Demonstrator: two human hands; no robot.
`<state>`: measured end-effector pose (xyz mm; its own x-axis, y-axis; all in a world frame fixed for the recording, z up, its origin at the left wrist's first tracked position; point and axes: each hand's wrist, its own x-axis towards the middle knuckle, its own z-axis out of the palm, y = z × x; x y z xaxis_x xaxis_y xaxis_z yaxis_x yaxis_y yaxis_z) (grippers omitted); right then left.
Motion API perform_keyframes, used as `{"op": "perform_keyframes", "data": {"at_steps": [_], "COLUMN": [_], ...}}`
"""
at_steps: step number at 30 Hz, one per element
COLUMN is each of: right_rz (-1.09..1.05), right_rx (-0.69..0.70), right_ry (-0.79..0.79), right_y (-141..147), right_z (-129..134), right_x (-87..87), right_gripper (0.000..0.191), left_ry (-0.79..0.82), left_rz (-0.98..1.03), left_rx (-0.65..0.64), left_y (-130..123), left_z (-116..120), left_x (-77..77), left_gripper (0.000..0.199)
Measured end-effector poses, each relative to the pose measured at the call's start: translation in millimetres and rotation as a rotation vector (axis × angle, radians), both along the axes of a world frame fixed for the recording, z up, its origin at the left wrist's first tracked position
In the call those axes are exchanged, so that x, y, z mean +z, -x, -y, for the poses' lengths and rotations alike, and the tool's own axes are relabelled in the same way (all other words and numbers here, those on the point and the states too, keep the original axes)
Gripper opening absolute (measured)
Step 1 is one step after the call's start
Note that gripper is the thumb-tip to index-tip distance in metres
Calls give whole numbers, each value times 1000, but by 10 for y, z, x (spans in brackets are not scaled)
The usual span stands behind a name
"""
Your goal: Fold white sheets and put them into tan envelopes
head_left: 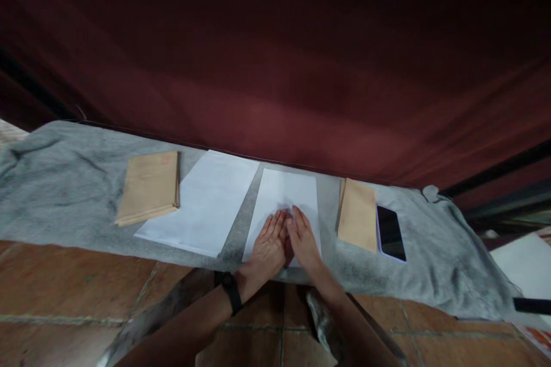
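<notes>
A sheet of white paper (286, 186) lies in front of me on a grey cloth. My left hand (269, 245) rests on its lower part, palm partly turned up, fingers stretched out and holding nothing. Beside it, my right hand (302, 241) stands on its edge with straight fingers, also on the paper. The fingertips of both hands are close together near the sheet's middle. Left of them lies more white paper (210, 200), its left side under a stack of brown envelopes (148, 183). Further brown envelopes (358, 215) lie to the right.
A phone (391, 232) with a dark screen is right of the envelopes. The grey cloth (69, 183) covers a long, narrow surface against a dark red wall (275, 69). Tiled floor (73, 281) shows below. White paper (523, 264) is at the far right.
</notes>
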<state>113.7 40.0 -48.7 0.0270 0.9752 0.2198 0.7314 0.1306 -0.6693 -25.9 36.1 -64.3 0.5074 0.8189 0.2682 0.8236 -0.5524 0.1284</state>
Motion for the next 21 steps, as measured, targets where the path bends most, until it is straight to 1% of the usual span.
{"op": "perform_keyframes", "data": {"at_steps": [3, 5, 8, 11, 14, 21], "right_rz": [-9, 39, 185, 354, 477, 573], "right_rx": [92, 107, 76, 64, 28, -93], "right_ry": [33, 35, 4, -53, -108, -153], "right_y": [241, 278, 192, 60, -45, -277], "right_z": [78, 110, 127, 136, 154, 191], "right_x": [-56, -71, -98, -154, -214, -257], "right_gripper": [60, 61, 61, 59, 59, 65], "left_ry": [3, 2, -7, -22, -36, -15], "left_rz": [-28, -44, -46, -26, 2, 42], "left_rx": [-14, 4, 47, 109, 158, 243], "left_y": [-39, -37, -7, 49, 120, 284], "left_z": [-14, -30, -63, -102, -130, -151], "left_x": [-89, -110, -99, -59, -18, -10], "left_gripper": [71, 74, 71, 64, 60, 63]}}
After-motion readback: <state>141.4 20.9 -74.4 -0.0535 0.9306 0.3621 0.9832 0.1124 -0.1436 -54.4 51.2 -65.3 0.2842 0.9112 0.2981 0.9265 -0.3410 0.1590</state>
